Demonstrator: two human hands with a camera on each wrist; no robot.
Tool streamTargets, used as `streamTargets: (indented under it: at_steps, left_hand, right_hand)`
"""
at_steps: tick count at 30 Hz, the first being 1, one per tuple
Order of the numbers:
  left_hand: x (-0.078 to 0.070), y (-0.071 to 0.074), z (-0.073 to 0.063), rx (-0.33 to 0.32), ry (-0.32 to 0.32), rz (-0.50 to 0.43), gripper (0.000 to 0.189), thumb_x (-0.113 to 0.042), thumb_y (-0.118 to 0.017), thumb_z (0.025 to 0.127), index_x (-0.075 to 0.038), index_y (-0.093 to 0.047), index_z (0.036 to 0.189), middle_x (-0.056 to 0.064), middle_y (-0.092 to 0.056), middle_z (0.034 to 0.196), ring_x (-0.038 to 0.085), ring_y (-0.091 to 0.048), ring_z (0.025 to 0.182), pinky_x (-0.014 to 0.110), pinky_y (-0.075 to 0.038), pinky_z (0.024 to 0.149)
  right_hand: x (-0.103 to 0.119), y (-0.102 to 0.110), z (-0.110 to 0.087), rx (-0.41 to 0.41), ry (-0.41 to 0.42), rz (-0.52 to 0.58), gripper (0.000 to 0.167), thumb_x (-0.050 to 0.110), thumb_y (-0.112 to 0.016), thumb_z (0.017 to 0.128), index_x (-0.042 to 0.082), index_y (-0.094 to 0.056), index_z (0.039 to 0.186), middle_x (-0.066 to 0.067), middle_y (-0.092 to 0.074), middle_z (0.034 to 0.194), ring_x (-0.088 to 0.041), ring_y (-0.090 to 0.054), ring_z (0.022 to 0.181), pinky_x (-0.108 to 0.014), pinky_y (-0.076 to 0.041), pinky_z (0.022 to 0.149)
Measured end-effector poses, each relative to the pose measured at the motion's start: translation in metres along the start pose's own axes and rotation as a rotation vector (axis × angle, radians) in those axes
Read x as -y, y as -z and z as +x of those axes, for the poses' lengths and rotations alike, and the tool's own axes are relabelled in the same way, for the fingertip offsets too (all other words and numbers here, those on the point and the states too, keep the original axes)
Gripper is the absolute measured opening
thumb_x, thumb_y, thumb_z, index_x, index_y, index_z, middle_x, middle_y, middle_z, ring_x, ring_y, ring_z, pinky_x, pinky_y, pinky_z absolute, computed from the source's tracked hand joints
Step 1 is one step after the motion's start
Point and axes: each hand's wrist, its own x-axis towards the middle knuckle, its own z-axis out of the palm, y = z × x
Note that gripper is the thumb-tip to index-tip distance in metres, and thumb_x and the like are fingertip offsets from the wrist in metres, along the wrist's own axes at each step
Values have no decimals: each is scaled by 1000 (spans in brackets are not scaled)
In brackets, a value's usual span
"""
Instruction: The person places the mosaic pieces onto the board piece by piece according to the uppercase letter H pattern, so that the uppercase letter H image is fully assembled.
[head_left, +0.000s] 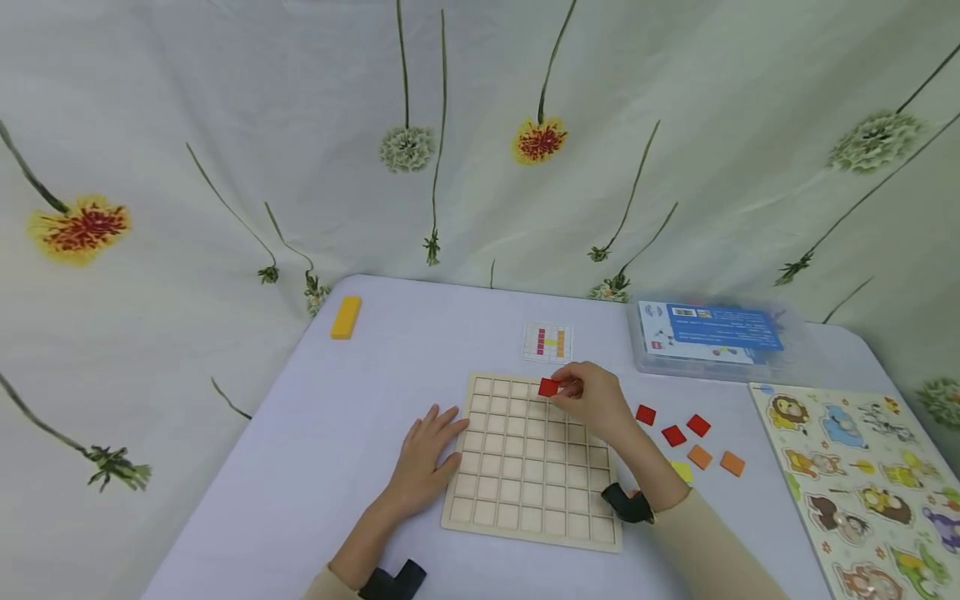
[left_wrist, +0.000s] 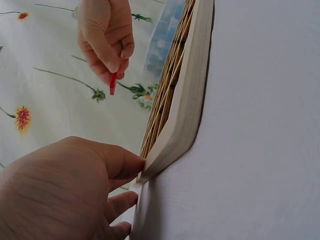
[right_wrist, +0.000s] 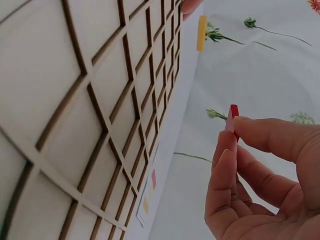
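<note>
Between thumb and fingertips my right hand point(head_left: 597, 402) pinches a red square tile point(head_left: 548, 387), held above the far edge of a wooden grid board point(head_left: 510, 533). The right wrist view shows this tile point(right_wrist: 233, 120) edge-on and clear of the board. My left hand point(head_left: 426, 458) lies with fingers spread at the board's left edge; in the left wrist view its thumb point(left_wrist: 125, 161) touches the board's side. Beyond the board lies a small pattern card point(head_left: 548, 342) with red, yellow and orange squares. The squares of the grid that show hold no tiles.
Right of the board lie loose red tiles point(head_left: 673, 435), orange tiles point(head_left: 732, 464) and a yellow tile point(head_left: 682, 471), partly hidden by my right arm. Farther out are a clear plastic box point(head_left: 697, 367) and an animal puzzle board point(head_left: 821, 467). A yellow block point(head_left: 347, 317) sits far left.
</note>
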Motion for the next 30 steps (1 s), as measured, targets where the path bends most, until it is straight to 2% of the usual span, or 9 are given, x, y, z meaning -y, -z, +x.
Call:
streamTargets:
  at_steps: [7,19,26,30]
  left_hand:
    - [1,-1,-1,-3,-4,8,47,-6,-59,89,-4,-54,136,19,-44,150,44,-22,147,62,-11,116]
    - [1,-2,-1,-2,-6,16,47,-6,-59,89,-3,-55,136,19,-44,149,44,-23,146,63,-12,115]
    - [2,-2,0,-2,-9,20,47,-7,-59,89,-4,-55,136,19,-44,150,44,-22,147,63,-12,115]
    - [1,-1,0,0,-9,12,47,-6,-59,89,-3,-55,135,20,-44,149,44,-23,146,63,-13,115]
  right_hand:
    - [3,-25,15,80,-16,9,21,2,-73,80,1,-70,102,-10,-67,92,-17,-63,79,-28,-53,69]
    - [4,-43,24,182,-39,-77,18,1,-76,77,2,-71,94,-5,-66,85,-15,-59,78,-28,-50,71]
    - [4,-46,25,192,-21,-107,17,0,-75,77,1,-71,94,-5,-65,83,-15,-57,77,-28,-49,70]
    - [4,-48,26,185,-10,-137,17,1,-77,76,3,-71,92,-3,-62,78,-14,-53,72,-26,-45,64]
